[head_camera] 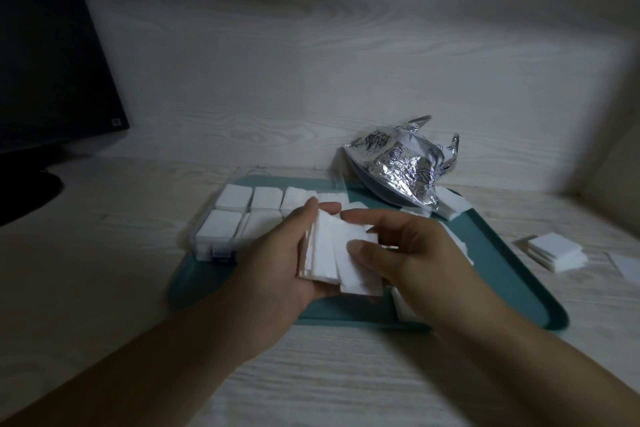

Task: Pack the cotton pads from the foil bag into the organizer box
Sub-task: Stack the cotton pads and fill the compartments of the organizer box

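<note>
Nearest the camera, the left hand [277, 260] is cupping a stack of cotton pads [332, 250] edge-up, fingers curled round it, while the right hand [408, 253] is pinching the stack's right side with thumb and fingertips. They are hovering over the teal tray [512, 274], just beside the organizer box [221, 236], whose visible compartments are already holding pads. The crumpled foil bag [401, 166] is lying behind. This looks like squaring up the stack; next it needs lowering into a free compartment, but I cannot tell which one is free.

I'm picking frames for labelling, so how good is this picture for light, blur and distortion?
Head view: dim overall, corners dark. The foil bag throws bright glints. The left hand and right hand, both holding the stack of cotton pads, are softly motion-blurred, as is the organizer box. Wide-angle bending curves the teal tray and the wall's edges.
</note>
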